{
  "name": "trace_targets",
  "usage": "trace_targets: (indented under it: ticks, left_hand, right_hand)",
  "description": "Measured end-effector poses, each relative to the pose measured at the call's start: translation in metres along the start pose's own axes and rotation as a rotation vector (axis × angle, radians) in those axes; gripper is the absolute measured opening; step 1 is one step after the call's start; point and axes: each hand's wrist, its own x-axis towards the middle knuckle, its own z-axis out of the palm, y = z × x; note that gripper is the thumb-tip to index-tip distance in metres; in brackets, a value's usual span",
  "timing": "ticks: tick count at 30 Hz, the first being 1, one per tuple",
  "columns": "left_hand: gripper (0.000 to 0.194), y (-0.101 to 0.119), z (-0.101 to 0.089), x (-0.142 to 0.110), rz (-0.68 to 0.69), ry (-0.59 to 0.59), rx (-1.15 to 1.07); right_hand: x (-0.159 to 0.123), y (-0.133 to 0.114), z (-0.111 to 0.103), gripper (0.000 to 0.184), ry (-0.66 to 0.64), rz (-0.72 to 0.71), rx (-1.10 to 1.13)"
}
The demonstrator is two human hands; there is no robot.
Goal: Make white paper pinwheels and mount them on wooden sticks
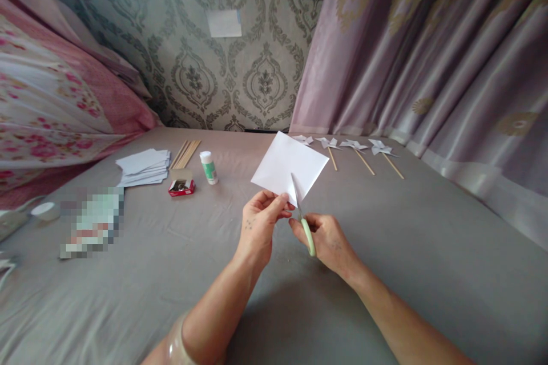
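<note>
A grey sheet covers the broad, flat surface, slightly wrinkled at eight o'clock, taking the hands as the middle of the dial and twelve as the wall side. A patterned wall stands at twelve, with a pale rectangle on it; a mauve curtain hangs from one to three, and flowered fabric drapes at ten.

The far edge of the surface runs along the foot of the wall and curtain. Toward ten o'clock stand a glue bottle and an open red box, with wooden sticks and a paper stack beyond. A blurred-out packet lies at nine. Paper pinwheels line up around one to two, the leftmost partly hidden. The widest stretch of grey for moving runs from three to five.

The left hand pinches a white paper square near its lower corner, thumb in front, holding it up just toward twelve. The right hand is curled around the green handles of the scissors; one blade lies across the paper's near side, pointing toward twelve, the other blade hidden.
</note>
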Motion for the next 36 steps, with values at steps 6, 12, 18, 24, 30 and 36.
trace_targets:
  ticks: [6,12,18,24,30,36]
  left_hand:
    - [0.024,-0.0012,-0.0008,-0.0010,-0.012,-0.014,-0.032]
    - [0.026,0.0020,0.0012,-0.0021,-0.036,-0.018,-0.071]
    - [0.027,0.0012,0.0002,-0.0017,-0.064,-0.036,-0.123]
    - [0.025,0.0025,0.0002,-0.0009,-0.096,-0.050,-0.171]
    - [0.025,0.0025,0.0007,-0.0012,-0.101,-0.049,-0.168]
    - [0.025,0.0019,0.0010,-0.0004,-0.103,-0.039,-0.163]
  right_hand:
    - [-0.0004,-0.0003,0.0000,0.041,-0.008,0.020,0.007]
    - [-0.0005,-0.0017,0.0002,0.041,-0.015,0.032,-0.005]
    - [-0.0006,-0.0025,-0.0003,0.040,-0.024,0.051,0.003]
    - [-0.0018,-0.0067,-0.0018,0.038,-0.032,0.055,0.000]
    - [-0.0029,-0.0070,-0.0017,0.034,-0.035,0.048,-0.010]
    - [-0.0020,-0.0045,-0.0019,0.032,-0.039,0.053,-0.021]
